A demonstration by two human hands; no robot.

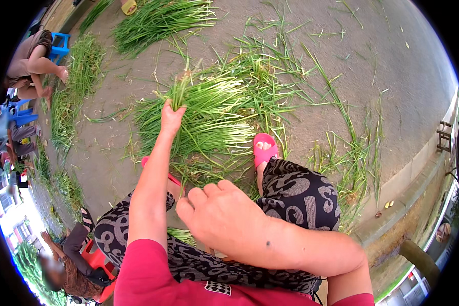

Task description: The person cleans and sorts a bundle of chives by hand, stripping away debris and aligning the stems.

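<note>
My left hand (172, 119) is stretched forward, its fingers closed around a small bunch of green leafy stalks (181, 87) with roots at the top end. Below it on the ground lies a large heap of similar stalks (210, 114), their pale ends mostly pointing right. Closer to my body, my right hand (218, 208) hangs over my lap with its back to the camera and fingers curled. Its palm side is hidden, so whether it holds anything does not show. Part of another pale-green bundle (181, 235) shows beneath my right hand.
Loose stalks and trimmings (267, 80) litter the concrete ground (375, 65). Beyond lies another stalk pile (160, 23). My feet in pink slippers (265, 151) flank the near heap. Several people sit along the left, one by a blue stool (59, 46), another on a red chair (95, 258).
</note>
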